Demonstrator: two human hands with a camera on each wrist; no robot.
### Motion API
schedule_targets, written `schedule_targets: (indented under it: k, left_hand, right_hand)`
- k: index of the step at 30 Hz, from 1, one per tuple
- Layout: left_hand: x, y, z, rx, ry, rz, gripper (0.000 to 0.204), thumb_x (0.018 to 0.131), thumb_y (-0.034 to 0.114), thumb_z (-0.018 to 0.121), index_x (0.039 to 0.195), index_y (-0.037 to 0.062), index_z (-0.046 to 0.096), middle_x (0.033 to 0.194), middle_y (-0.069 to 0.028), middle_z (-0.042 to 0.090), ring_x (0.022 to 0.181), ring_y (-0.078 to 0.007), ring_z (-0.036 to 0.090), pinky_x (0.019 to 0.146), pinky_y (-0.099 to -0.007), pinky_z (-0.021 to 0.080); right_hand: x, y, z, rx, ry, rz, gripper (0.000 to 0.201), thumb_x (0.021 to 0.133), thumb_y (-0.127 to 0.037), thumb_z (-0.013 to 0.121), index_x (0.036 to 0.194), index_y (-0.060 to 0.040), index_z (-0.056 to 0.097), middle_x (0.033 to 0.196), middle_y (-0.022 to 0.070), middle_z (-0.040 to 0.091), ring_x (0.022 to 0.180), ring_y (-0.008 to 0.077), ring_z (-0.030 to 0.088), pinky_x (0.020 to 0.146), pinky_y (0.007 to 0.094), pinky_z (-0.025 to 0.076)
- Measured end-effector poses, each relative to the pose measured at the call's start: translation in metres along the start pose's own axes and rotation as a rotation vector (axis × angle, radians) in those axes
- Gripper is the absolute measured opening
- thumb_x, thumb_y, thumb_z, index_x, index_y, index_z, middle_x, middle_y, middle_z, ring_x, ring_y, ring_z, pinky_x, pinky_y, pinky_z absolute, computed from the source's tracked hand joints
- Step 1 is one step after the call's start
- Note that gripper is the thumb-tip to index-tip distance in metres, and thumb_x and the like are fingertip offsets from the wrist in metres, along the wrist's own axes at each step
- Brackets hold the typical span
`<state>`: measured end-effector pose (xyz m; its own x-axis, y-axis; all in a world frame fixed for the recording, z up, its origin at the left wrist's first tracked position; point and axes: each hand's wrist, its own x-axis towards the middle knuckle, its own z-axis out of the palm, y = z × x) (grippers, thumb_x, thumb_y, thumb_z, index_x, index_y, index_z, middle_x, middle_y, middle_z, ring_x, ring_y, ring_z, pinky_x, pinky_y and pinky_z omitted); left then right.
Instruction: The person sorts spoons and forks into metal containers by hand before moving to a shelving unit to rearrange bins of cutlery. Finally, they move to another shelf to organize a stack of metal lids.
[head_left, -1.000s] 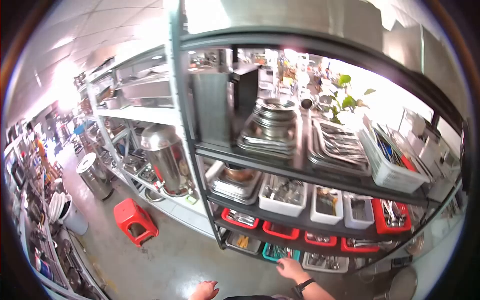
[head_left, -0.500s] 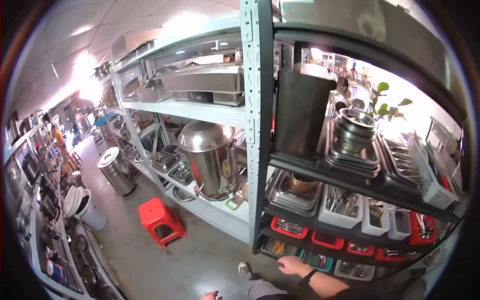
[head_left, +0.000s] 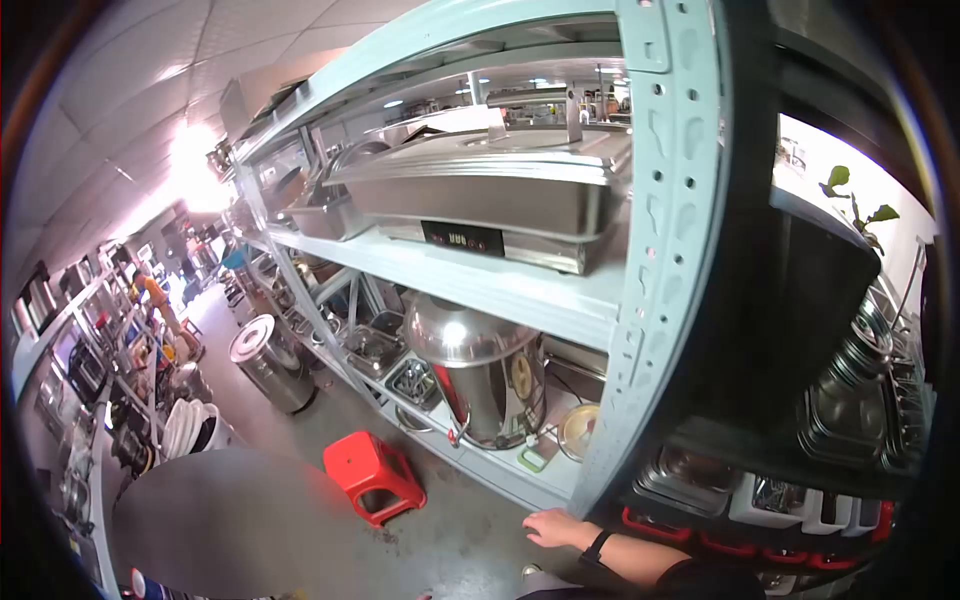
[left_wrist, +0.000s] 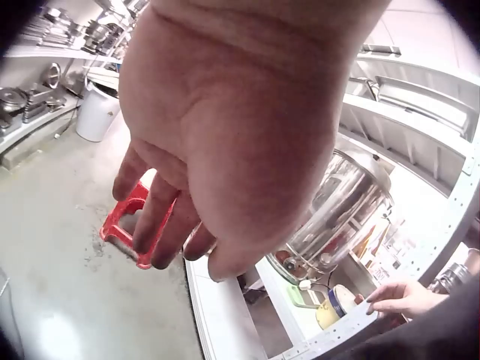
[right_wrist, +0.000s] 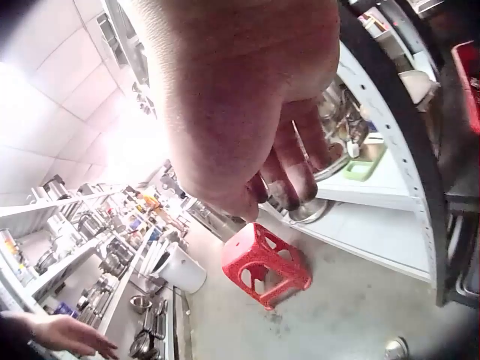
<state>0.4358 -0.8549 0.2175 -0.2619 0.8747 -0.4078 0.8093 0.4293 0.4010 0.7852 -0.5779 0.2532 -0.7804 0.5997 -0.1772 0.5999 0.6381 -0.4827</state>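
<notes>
My right hand (head_left: 555, 528), with a dark band on its wrist, hangs over the floor near the foot of the pale shelf post (head_left: 680, 180); nothing shows in it. Up close in the right wrist view, the same hand (right_wrist: 240, 105) has loosely bent fingers. Only a sliver of my left hand reaches the head view's bottom edge. The left wrist view shows this hand (left_wrist: 232, 127) with relaxed, hanging fingers and nothing held. Beyond both hands a red stool (head_left: 365, 475) stands on the floor.
White shelving (head_left: 500, 275) carries a steel chafing dish (head_left: 480, 190) above and a domed steel urn (head_left: 480, 370) below. A dark rack with trays and bins (head_left: 765, 500) is at right. A steel drum (head_left: 275, 365) stands in the aisle; a person in orange (head_left: 155, 292) is far back.
The view has swung left and closer to the pale post; the dark rack has slid right. My left hand has nearly dropped out of the head view. A blurred grey patch now covers the lower left.
</notes>
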Motion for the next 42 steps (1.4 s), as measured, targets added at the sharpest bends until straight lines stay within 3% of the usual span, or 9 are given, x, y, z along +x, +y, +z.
schedule_targets:
  k: [9, 15, 17, 18, 20, 23, 29, 35, 42]
  left_hand:
    - [0.132, 0.072, -0.097, -0.048, 0.066, 0.156, 0.045, 0.096, 0.032, 0.065, 0.129, 0.0023, 0.070, 0.130, -0.0248, 0.070, 0.123, -0.0433, 0.064, 0.105, -0.0486, 0.052]
    - [0.246, 0.080, -0.134, 0.199, -0.283, 0.200, 0.046, 0.095, 0.033, 0.064, 0.131, 0.0052, 0.071, 0.127, -0.0266, 0.071, 0.123, -0.0435, 0.065, 0.105, -0.0505, 0.052]
    - [0.297, 0.076, -0.132, 0.304, -0.228, 0.469, 0.042, 0.094, 0.030, 0.066, 0.128, 0.0065, 0.072, 0.121, -0.0269, 0.072, 0.117, -0.0445, 0.067, 0.100, -0.0512, 0.054]
    - [0.352, 0.052, -0.116, 0.274, -0.274, 0.663, 0.047, 0.093, 0.038, 0.068, 0.129, 0.0082, 0.070, 0.122, -0.0174, 0.075, 0.114, -0.0389, 0.070, 0.099, -0.0482, 0.056]
    - [0.374, 0.106, -0.136, 0.430, -0.349, 0.698, 0.049, 0.097, 0.044, 0.063, 0.133, 0.0121, 0.069, 0.127, -0.0181, 0.072, 0.118, -0.0394, 0.068, 0.100, -0.0501, 0.056]
    - [0.423, 0.149, -0.137, 0.416, -0.433, 1.030, 0.043, 0.096, 0.037, 0.067, 0.128, 0.0091, 0.071, 0.121, -0.0191, 0.073, 0.114, -0.0396, 0.068, 0.098, -0.0491, 0.056]
    - [0.473, 0.197, -0.142, 0.537, -0.762, 1.571, 0.040, 0.093, 0.027, 0.072, 0.126, 0.0068, 0.070, 0.119, -0.0181, 0.074, 0.111, -0.0392, 0.069, 0.095, -0.0487, 0.056]
    - [0.500, 0.199, -0.111, 0.885, -0.904, 1.843, 0.041, 0.092, 0.030, 0.070, 0.127, 0.0072, 0.069, 0.113, -0.0182, 0.074, 0.105, -0.0407, 0.069, 0.093, -0.0522, 0.056]
    - [0.369, 0.194, -0.072, 0.899, -1.121, 2.110, 0.035, 0.092, 0.029, 0.070, 0.121, 0.0078, 0.073, 0.115, -0.0157, 0.076, 0.110, -0.0373, 0.070, 0.095, -0.0482, 0.057]
  right_hand:
    - [0.052, 0.015, -0.034, 0.067, 0.099, 0.024, 0.037, 0.095, -0.036, 0.068, 0.121, -0.0096, 0.070, 0.117, 0.0124, 0.073, 0.111, 0.0357, 0.069, 0.092, 0.0494, 0.056]
    - [0.045, 0.024, -0.010, 0.183, 0.223, 0.290, 0.038, 0.095, -0.040, 0.068, 0.120, -0.0115, 0.071, 0.116, 0.0125, 0.073, 0.111, 0.0359, 0.069, 0.090, 0.0498, 0.057]
    - [0.042, 0.021, 0.000, 0.166, 0.186, 0.395, 0.036, 0.095, -0.039, 0.068, 0.118, -0.0121, 0.072, 0.114, 0.0131, 0.073, 0.108, 0.0365, 0.069, 0.088, 0.0512, 0.057]
    - [0.044, 0.024, 0.013, 0.156, 0.213, 0.426, 0.033, 0.094, -0.038, 0.068, 0.115, -0.0122, 0.071, 0.111, 0.0139, 0.073, 0.104, 0.0372, 0.070, 0.087, 0.0511, 0.057]
    - [0.047, 0.017, 0.027, 0.102, 0.377, 0.544, 0.027, 0.091, -0.034, 0.068, 0.101, -0.0091, 0.068, 0.098, 0.0152, 0.070, 0.095, 0.0383, 0.070, 0.080, 0.0510, 0.057]
    - [0.052, 0.001, 0.050, 0.048, 0.570, 0.788, 0.022, 0.086, -0.028, 0.069, 0.092, -0.0069, 0.066, 0.093, 0.0157, 0.068, 0.090, 0.0386, 0.069, 0.080, 0.0527, 0.057]
    - [0.059, -0.154, 0.060, 0.238, 0.799, 1.405, 0.032, 0.094, -0.031, 0.068, 0.114, -0.0071, 0.068, 0.109, 0.0147, 0.071, 0.108, 0.0379, 0.068, 0.092, 0.0511, 0.056]
    - [0.080, -0.302, 0.114, 0.348, 0.685, 1.756, 0.036, 0.091, -0.028, 0.072, 0.118, -0.0052, 0.069, 0.112, 0.0161, 0.073, 0.105, 0.0385, 0.070, 0.092, 0.0502, 0.056]
    - [0.138, -0.469, 0.164, 0.427, 0.960, 2.257, 0.036, 0.089, -0.026, 0.073, 0.117, -0.0053, 0.070, 0.111, 0.0165, 0.074, 0.105, 0.0385, 0.071, 0.091, 0.0488, 0.057]
